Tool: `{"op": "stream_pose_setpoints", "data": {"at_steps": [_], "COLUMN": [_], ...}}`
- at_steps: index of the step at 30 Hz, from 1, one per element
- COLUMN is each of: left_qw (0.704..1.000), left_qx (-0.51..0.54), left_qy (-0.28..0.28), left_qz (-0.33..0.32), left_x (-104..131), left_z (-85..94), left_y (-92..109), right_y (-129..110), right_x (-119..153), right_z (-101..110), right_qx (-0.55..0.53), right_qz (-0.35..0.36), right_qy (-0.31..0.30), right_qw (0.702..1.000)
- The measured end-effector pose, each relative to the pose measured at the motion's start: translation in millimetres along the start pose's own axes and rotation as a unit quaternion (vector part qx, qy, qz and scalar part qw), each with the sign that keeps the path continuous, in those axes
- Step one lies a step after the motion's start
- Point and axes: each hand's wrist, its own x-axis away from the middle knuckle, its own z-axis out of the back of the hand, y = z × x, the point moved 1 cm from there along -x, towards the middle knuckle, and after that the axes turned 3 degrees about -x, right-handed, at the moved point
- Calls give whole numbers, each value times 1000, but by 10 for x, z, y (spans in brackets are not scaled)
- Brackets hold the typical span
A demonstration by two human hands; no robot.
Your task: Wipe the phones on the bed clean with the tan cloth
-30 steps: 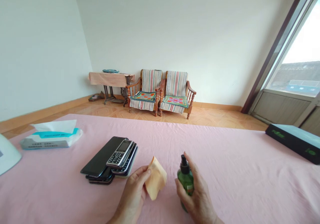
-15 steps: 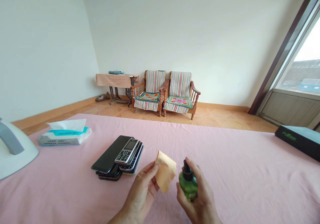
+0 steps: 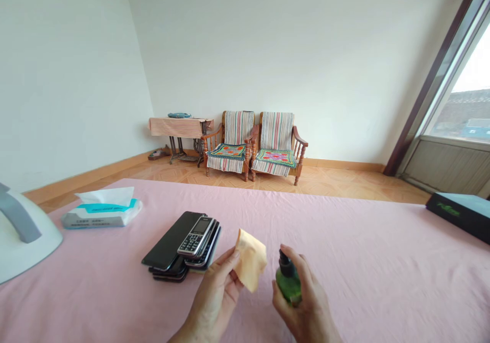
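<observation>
Between the thumb and fingers of my left hand (image 3: pixel 218 292) hangs a small yellow cloth (image 3: pixel 250 261), held up above the pink tablecloth (image 3: pixel 367 261). My right hand (image 3: pixel 308 302) grips a green spray bottle (image 3: pixel 288 284) with a black pump top, its index finger resting on the nozzle head. The nozzle is close to the cloth, with a small gap between them. Left of my hands lies a stack of several mobile phones, with a large black phone (image 3: pixel 174 241) and a silver keypad phone (image 3: pixel 196 237) on top.
A tissue pack (image 3: pixel 103 210) with one tissue sticking out lies at the back left. Beside it, at the left edge, is a white object with a grey handle (image 3: pixel 23 220). A black box (image 3: pixel 459 213) sits at the right edge. Two wooden armchairs (image 3: pixel 275 139) stand beyond the table.
The cloth in my left hand has shifted slightly left, and the spray bottle has moved a little right and tilted. The whole view has shifted slightly.
</observation>
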Motion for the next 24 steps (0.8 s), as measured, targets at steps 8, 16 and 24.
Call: {"op": "stream_pose_setpoints", "data": {"at_steps": [8, 16, 24], "left_qw": [999, 998, 998], "left_qx": [-27, -59, -62], "left_qy": [15, 17, 10], "left_qz": [9, 25, 27], "left_x": [-21, -11, -56], "left_z": [23, 19, 100], "left_y": [-20, -46, -91], "right_y": [-58, -114, -104], "right_x": [14, -10, 14], "right_z": [-6, 2, -4], "right_qx": [-21, -56, -50], "right_qz": [0, 25, -2], "right_qy": [-24, -32, -16], "right_qw": [999, 998, 999]}}
